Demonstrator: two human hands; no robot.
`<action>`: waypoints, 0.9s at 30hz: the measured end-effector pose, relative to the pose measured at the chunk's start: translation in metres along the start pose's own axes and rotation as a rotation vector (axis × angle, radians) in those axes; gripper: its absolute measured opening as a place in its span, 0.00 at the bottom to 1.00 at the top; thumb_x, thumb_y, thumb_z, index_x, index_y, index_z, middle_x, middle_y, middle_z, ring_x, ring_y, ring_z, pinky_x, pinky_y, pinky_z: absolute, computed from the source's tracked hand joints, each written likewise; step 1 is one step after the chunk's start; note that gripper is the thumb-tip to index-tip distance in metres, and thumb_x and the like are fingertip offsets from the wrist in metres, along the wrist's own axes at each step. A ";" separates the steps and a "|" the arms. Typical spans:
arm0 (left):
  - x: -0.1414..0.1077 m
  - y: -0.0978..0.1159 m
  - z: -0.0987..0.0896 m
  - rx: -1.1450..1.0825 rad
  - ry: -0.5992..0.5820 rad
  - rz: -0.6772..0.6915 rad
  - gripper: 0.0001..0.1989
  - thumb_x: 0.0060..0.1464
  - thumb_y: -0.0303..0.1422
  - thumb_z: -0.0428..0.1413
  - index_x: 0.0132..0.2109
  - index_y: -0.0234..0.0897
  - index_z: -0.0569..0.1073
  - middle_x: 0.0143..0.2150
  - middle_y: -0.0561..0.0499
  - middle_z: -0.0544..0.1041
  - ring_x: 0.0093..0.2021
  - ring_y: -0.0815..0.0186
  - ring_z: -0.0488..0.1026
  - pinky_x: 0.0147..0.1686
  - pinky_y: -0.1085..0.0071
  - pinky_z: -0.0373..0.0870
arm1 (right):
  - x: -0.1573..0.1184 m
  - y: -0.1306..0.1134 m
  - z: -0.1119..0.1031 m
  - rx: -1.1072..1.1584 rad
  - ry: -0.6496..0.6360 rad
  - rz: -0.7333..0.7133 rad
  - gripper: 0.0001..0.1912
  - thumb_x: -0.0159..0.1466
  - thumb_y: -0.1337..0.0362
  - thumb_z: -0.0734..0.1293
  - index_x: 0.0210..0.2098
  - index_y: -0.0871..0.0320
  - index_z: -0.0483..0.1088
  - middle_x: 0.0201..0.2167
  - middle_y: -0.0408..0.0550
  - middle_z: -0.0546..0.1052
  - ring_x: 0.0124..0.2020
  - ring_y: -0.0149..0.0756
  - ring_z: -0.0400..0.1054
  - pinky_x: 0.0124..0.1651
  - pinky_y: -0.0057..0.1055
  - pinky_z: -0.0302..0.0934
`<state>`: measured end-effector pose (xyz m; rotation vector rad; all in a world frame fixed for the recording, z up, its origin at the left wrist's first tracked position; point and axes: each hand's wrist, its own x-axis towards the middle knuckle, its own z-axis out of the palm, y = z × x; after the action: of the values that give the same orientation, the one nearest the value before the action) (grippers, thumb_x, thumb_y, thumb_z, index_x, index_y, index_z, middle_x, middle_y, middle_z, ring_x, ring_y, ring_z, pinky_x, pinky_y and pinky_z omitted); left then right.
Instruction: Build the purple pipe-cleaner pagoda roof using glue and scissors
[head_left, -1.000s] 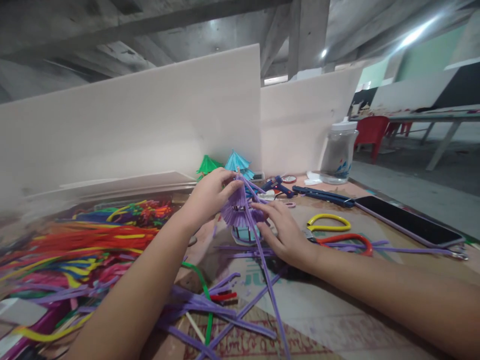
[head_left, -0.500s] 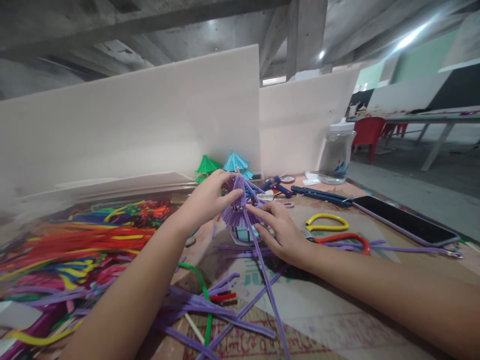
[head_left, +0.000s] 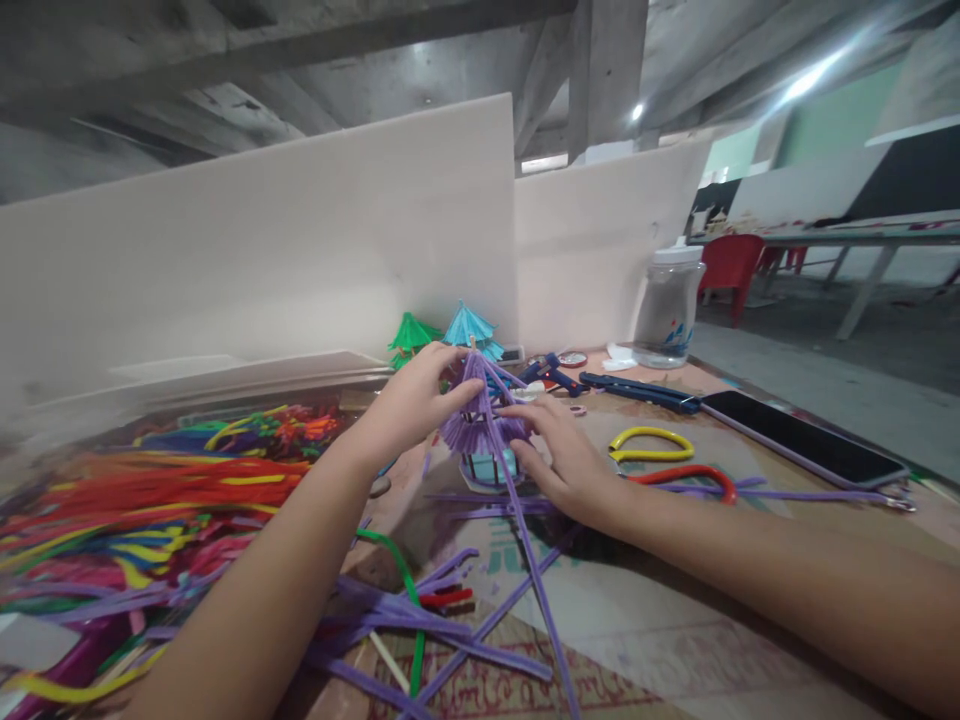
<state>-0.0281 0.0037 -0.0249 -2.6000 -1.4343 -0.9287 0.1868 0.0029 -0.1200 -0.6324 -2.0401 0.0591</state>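
A small tiered tower with purple pipe-cleaner roofs (head_left: 474, 437) stands upright on the table, with a light blue lower body. My left hand (head_left: 435, 392) grips its upper roof, thumb in front and fingers behind, partly hidden. A long purple pipe cleaner (head_left: 531, 560) hangs from the top tier down toward the table's front edge. At the tower's right side is my right hand (head_left: 562, 455), its fingers apart and the index fingertip by the purple strands. Whether that fingertip touches them I cannot tell.
Loose pipe cleaners (head_left: 172, 490) are heaped at left. Green (head_left: 414, 333) and blue (head_left: 469, 325) roofed models stand behind. A glue gun (head_left: 551, 372), red-and-yellow-handled pliers (head_left: 686, 475), a dark blue cutter (head_left: 641, 392), a phone (head_left: 802, 437) and a water bottle (head_left: 669, 310) are at right.
My right index fingertip has drawn slightly back and up from the long purple strand. My left hand keeps its grip on the upper roof. The view has shifted slightly.
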 end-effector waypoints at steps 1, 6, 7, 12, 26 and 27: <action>0.000 0.000 -0.001 -0.005 -0.009 -0.005 0.18 0.62 0.41 0.53 0.53 0.37 0.74 0.48 0.44 0.74 0.49 0.58 0.72 0.51 0.60 0.69 | 0.007 0.000 -0.008 0.012 0.018 0.013 0.15 0.70 0.60 0.59 0.52 0.61 0.69 0.41 0.53 0.71 0.44 0.41 0.65 0.49 0.41 0.61; 0.001 0.000 -0.002 -0.043 -0.011 -0.019 0.21 0.59 0.43 0.53 0.54 0.36 0.74 0.58 0.41 0.73 0.60 0.53 0.68 0.61 0.55 0.63 | 0.040 0.017 -0.066 -0.001 -0.169 0.234 0.11 0.68 0.60 0.60 0.41 0.58 0.72 0.36 0.49 0.77 0.37 0.37 0.69 0.40 0.34 0.62; 0.001 0.001 -0.002 -0.071 -0.018 -0.041 0.22 0.59 0.44 0.53 0.55 0.36 0.73 0.59 0.42 0.72 0.60 0.52 0.68 0.61 0.55 0.63 | 0.043 0.025 -0.075 -0.025 -0.228 0.284 0.13 0.67 0.59 0.61 0.43 0.58 0.73 0.36 0.49 0.78 0.37 0.37 0.70 0.39 0.34 0.62; 0.000 0.001 0.000 -0.184 -0.075 -0.104 0.21 0.60 0.45 0.52 0.54 0.38 0.71 0.54 0.44 0.77 0.54 0.52 0.74 0.56 0.55 0.69 | 0.031 0.067 -0.104 -0.254 -0.640 0.354 0.16 0.65 0.63 0.62 0.51 0.57 0.73 0.38 0.50 0.79 0.37 0.38 0.72 0.38 0.32 0.62; 0.001 -0.005 0.007 -0.269 -0.045 -0.108 0.24 0.62 0.43 0.53 0.61 0.39 0.68 0.61 0.45 0.73 0.58 0.55 0.72 0.58 0.59 0.68 | -0.007 0.071 -0.135 -0.174 -1.099 0.168 0.30 0.60 0.66 0.65 0.62 0.46 0.69 0.56 0.48 0.75 0.56 0.45 0.70 0.55 0.36 0.66; 0.001 -0.005 0.006 -0.277 -0.043 -0.111 0.24 0.62 0.42 0.52 0.62 0.38 0.68 0.62 0.44 0.72 0.59 0.55 0.71 0.59 0.59 0.68 | -0.009 0.074 -0.134 -0.207 -1.038 0.159 0.31 0.57 0.68 0.66 0.60 0.45 0.70 0.54 0.48 0.76 0.54 0.44 0.71 0.53 0.35 0.67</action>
<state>-0.0289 0.0092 -0.0312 -2.7701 -1.5781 -1.1692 0.3303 0.0348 -0.0773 -1.0293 -3.0070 0.3300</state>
